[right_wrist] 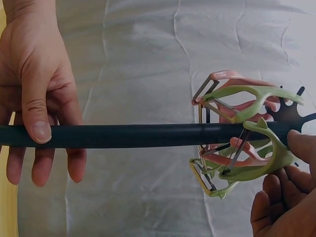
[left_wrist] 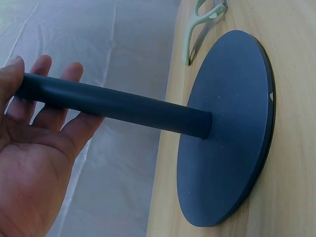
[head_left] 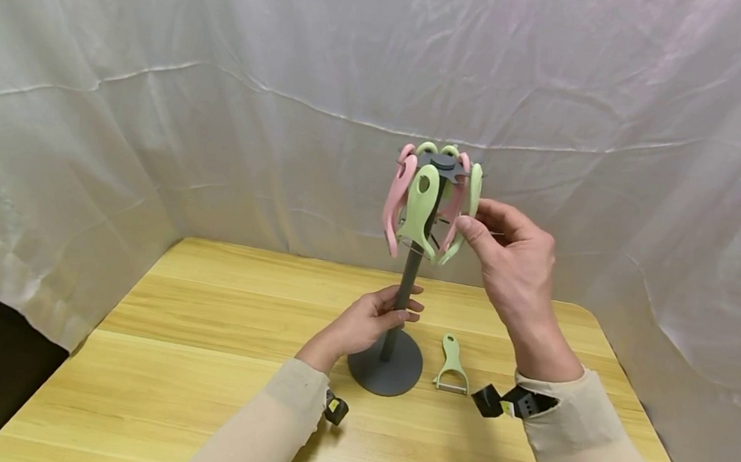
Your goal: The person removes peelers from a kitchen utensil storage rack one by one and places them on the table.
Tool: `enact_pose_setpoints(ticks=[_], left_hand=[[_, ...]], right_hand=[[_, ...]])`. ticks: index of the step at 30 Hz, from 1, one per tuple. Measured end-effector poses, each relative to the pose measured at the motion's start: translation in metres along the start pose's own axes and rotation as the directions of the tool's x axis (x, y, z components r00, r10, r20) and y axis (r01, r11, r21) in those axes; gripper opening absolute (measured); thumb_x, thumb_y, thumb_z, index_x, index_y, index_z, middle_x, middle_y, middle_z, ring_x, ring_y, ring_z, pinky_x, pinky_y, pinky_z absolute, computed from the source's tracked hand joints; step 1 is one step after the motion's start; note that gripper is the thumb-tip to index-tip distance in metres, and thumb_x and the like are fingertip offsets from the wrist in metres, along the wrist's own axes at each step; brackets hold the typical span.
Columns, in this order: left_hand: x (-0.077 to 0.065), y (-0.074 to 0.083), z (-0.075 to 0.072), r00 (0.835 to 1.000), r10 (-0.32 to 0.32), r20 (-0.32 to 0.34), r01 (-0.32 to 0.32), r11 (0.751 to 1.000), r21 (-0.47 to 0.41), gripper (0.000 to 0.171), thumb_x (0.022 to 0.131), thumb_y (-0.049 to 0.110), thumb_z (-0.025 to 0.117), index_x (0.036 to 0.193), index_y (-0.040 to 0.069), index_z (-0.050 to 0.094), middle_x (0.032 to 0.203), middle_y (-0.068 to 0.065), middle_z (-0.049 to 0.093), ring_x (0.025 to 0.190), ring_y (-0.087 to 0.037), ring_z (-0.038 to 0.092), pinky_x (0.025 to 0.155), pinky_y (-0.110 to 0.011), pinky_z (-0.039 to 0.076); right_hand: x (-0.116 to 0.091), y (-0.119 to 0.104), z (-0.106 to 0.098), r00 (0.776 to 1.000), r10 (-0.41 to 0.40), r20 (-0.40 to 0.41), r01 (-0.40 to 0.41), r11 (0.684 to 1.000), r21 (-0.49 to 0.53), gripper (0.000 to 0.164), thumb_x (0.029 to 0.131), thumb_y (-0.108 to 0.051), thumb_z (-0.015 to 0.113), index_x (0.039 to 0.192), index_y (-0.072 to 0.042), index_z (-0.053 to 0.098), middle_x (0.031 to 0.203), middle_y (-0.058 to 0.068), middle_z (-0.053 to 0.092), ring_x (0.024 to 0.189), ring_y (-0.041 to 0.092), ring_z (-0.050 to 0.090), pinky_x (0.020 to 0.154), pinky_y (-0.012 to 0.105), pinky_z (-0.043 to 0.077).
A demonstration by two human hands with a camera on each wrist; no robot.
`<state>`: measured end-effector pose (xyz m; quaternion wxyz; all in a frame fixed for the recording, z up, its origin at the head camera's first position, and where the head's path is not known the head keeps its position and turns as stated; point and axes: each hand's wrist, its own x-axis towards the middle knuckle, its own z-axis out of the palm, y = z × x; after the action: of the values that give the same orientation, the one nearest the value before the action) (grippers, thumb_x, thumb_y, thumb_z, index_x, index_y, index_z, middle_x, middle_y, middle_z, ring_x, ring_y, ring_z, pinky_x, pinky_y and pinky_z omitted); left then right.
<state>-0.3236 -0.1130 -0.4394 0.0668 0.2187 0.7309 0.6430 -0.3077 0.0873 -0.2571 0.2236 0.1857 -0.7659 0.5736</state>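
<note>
A dark grey stand (head_left: 411,269) with a round base (head_left: 385,368) holds several pink and green Y-shaped peelers on the hooks around its top. A green peeler (head_left: 422,202) hangs at the front, beside a pink peeler (head_left: 395,200). My left hand (head_left: 361,320) holds the pole low down, thumb on one side and fingers on the other. Up at the stand's right side, my right hand (head_left: 520,258) pinches another hanging green peeler (head_left: 474,193) by its handle. In the right wrist view, thumb and fingers are at that peeler's handle (right_wrist: 282,157).
One loose green peeler (head_left: 451,356) lies on the wooden table (head_left: 192,378), just right of the base. Pale cloth (head_left: 282,169) hangs behind the table and along its sides.
</note>
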Motion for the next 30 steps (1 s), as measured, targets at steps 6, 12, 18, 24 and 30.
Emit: enact_pose_setpoints(ticks=[6, 12, 18, 24, 30], left_hand=[[0.0004, -0.0004, 0.0000, 1.000, 0.001, 0.002, -0.001, 1.000, -0.002, 0.043, 0.110, 0.014, 0.057, 0.153, 0.021, 0.054, 0.139, -0.011, 0.068, 0.129, -0.026, 0.068, 0.107, -0.044, 0.055], [0.0003, -0.0002, 0.0001, 1.000, 0.004, 0.002, -0.004, 1.000, 0.003, 0.044, 0.110, 0.013, 0.057, 0.153, 0.021, 0.054, 0.139, -0.011, 0.068, 0.128, -0.026, 0.068, 0.106, -0.043, 0.056], [0.0004, 0.0004, 0.0006, 1.000, 0.008, 0.000, -0.008, 1.000, 0.010, 0.044, 0.110, 0.013, 0.056, 0.153, 0.021, 0.054, 0.138, -0.011, 0.069, 0.128, -0.026, 0.069, 0.105, -0.043, 0.056], [0.0008, -0.0003, 0.0010, 1.000, 0.009, -0.001, -0.009, 1.000, 0.010, 0.043, 0.110, 0.013, 0.056, 0.153, 0.021, 0.054, 0.138, -0.011, 0.069, 0.127, -0.026, 0.069, 0.106, -0.047, 0.056], [0.0013, -0.0004, 0.0002, 1.000, 0.008, -0.002, -0.008, 1.000, 0.018, 0.043, 0.110, 0.012, 0.056, 0.153, 0.021, 0.054, 0.137, -0.010, 0.070, 0.127, -0.025, 0.069, 0.105, -0.044, 0.056]], right_hand=[[-0.0011, -0.0008, -0.0016, 1.000, 0.003, -0.003, -0.003, 1.000, 0.011, 0.031, 0.095, -0.024, 0.082, 0.122, -0.009, 0.079, 0.099, -0.012, 0.076, 0.095, 0.010, 0.071, 0.081, 0.018, 0.057], [-0.0023, -0.0012, -0.0031, 1.000, 0.009, -0.012, -0.009, 1.000, 0.015, 0.031, 0.096, -0.026, 0.081, 0.122, -0.009, 0.079, 0.101, -0.011, 0.077, 0.097, 0.010, 0.072, 0.084, 0.019, 0.057], [-0.0024, -0.0001, -0.0031, 0.999, 0.010, -0.042, -0.008, 0.999, 0.039, 0.030, 0.096, -0.025, 0.081, 0.122, -0.010, 0.079, 0.101, -0.009, 0.078, 0.095, 0.012, 0.071, 0.084, 0.019, 0.057], [-0.0024, -0.0014, -0.0049, 0.998, -0.007, -0.062, 0.011, 0.997, 0.073, 0.028, 0.096, -0.022, 0.081, 0.120, -0.009, 0.080, 0.100, -0.010, 0.078, 0.094, 0.012, 0.071, 0.085, 0.019, 0.058], [-0.0032, -0.0003, -0.0072, 0.997, -0.018, -0.082, 0.025, 0.996, 0.088, 0.026, 0.095, -0.020, 0.081, 0.119, -0.008, 0.080, 0.101, -0.007, 0.078, 0.092, 0.012, 0.071, 0.084, 0.019, 0.058]])
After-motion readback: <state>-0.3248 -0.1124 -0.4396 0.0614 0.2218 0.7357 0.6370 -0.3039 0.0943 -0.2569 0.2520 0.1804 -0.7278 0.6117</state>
